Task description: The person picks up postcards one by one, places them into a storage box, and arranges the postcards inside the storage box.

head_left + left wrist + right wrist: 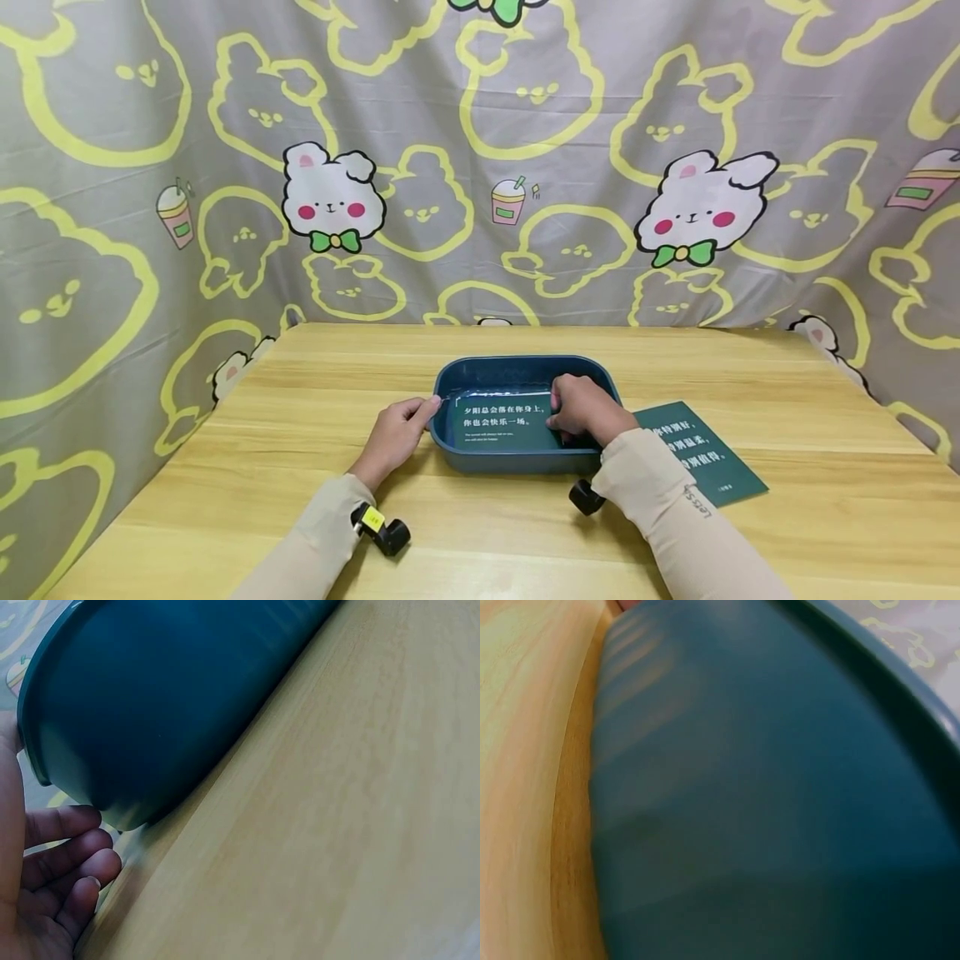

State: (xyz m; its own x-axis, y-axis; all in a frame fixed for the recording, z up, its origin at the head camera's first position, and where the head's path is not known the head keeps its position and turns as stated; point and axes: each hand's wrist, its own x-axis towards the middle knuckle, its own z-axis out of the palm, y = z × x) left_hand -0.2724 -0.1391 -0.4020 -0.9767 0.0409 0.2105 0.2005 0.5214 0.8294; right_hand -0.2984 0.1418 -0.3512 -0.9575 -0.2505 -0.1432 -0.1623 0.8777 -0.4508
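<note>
A dark blue oblong tub (510,463) stands on the wooden table. My left hand (396,435) holds its left end, the thumb over the rim and the other fingers curled by the outer wall, as the left wrist view shows. Inside the tub lies a dark green card (491,427) with white lettering, a shiny clear strip along its far edge. Reaching over the right end, my right hand (588,407) has its fingers curled and pinches at the card's right side; its fingertips are partly hidden. The right wrist view is filled by the tub's outer wall (765,780).
A second green card (716,458) with white lettering lies to the right of the tub, partly covered by the right sleeve (652,483). Behind the table (360,350) hangs a grey curtain (427,108) with cartoon animals. Each wrist wears a small black camera (390,535).
</note>
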